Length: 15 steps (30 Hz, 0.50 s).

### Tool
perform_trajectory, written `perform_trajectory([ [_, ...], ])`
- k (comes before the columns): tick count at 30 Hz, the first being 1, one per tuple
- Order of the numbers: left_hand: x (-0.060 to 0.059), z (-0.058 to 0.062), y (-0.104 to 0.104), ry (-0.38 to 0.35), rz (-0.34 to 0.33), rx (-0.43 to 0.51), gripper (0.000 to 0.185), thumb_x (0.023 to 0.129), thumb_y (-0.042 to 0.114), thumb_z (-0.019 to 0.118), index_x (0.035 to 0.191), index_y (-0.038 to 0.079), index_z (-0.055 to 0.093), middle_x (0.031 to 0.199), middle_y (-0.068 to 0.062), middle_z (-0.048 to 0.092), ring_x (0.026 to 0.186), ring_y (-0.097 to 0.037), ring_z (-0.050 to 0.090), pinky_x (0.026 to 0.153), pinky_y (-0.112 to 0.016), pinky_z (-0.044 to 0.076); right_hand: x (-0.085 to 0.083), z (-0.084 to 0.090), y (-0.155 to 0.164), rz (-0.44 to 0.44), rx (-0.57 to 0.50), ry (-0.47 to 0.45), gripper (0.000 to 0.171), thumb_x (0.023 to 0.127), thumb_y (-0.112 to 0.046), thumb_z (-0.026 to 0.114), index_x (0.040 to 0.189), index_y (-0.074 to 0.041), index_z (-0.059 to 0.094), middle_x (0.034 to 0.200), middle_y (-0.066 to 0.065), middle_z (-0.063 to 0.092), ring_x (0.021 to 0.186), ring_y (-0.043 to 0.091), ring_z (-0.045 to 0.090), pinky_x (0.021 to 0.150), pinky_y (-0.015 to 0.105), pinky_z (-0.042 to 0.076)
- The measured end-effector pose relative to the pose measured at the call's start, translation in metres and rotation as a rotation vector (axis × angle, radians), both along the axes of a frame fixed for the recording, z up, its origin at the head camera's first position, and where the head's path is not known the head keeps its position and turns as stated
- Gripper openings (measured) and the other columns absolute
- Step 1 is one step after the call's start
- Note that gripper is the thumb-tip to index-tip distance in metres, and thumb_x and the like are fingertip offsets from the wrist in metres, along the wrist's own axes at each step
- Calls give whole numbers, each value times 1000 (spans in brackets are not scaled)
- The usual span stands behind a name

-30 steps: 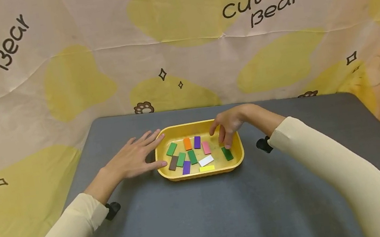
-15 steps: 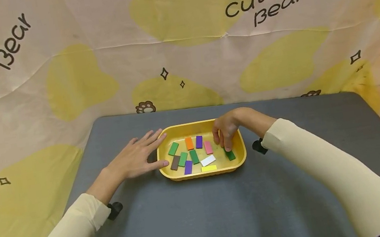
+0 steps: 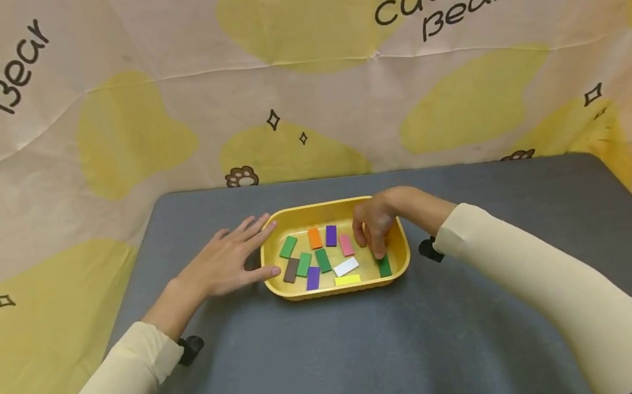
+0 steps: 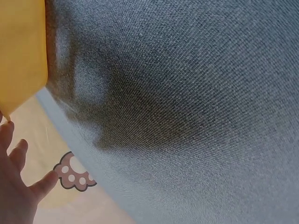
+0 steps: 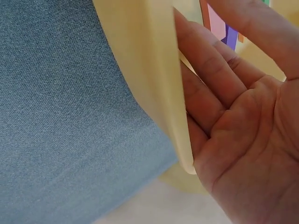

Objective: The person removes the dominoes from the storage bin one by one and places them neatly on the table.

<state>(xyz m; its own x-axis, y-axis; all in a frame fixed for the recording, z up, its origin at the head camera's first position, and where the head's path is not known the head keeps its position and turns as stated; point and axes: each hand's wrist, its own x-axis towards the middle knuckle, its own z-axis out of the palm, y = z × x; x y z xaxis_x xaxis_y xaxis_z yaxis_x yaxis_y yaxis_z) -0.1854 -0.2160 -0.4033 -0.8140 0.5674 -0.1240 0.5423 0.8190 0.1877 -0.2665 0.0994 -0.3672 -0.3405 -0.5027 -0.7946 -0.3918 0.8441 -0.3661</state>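
In the head view, a yellow tray (image 3: 330,291) holds several flat coloured tiles. My left hand (image 3: 222,265) lies at its left end with spread fingers over the rim; these fingers also show at a corner of the tray in the left wrist view. My right hand (image 3: 377,218) reaches down into the tray's right end, one fingertip touching a dark green tile (image 3: 384,267) and partly covering it. In the right wrist view, the tray's wall (image 5: 156,70) hides the ends of several fingers of the right hand (image 5: 252,126).
Left of the right hand lie a pink tile (image 3: 346,245), a white tile (image 3: 346,267) and a yellow tile (image 3: 347,280). Orange, purple, brown and other green tiles lie farther left. A grey table (image 3: 340,357) bears the tray, with a printed cloth (image 3: 292,37) behind it.
My right hand has lowered into the tray onto the dark green tile. That tile has turned from slanted to nearly straight and shifted toward the near wall. My left hand stays put.
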Motion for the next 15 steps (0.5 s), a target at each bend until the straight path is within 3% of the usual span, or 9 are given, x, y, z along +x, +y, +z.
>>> perform_trajectory([
  [7, 0, 0, 0, 11, -5, -3, 94, 89, 78, 43, 161, 23, 18, 166, 0, 14, 151, -30, 16, 112, -65, 22, 4, 0, 0, 13, -13, 8, 34, 81, -13, 82, 110, -4, 66, 88, 0, 55, 79, 13, 49, 70, 24, 40],
  [15, 0, 1, 1, 10, -5, 2, 94, 89, 76, 45, 161, 22, 19, 166, -1, 15, 151, -31, 17, 111, -66, 23, 6, -1, -1, -26, -13, -33, 33, 82, -10, 81, 110, -5, 64, 88, 0, 54, 77, 13, 48, 69, 24, 39],
])
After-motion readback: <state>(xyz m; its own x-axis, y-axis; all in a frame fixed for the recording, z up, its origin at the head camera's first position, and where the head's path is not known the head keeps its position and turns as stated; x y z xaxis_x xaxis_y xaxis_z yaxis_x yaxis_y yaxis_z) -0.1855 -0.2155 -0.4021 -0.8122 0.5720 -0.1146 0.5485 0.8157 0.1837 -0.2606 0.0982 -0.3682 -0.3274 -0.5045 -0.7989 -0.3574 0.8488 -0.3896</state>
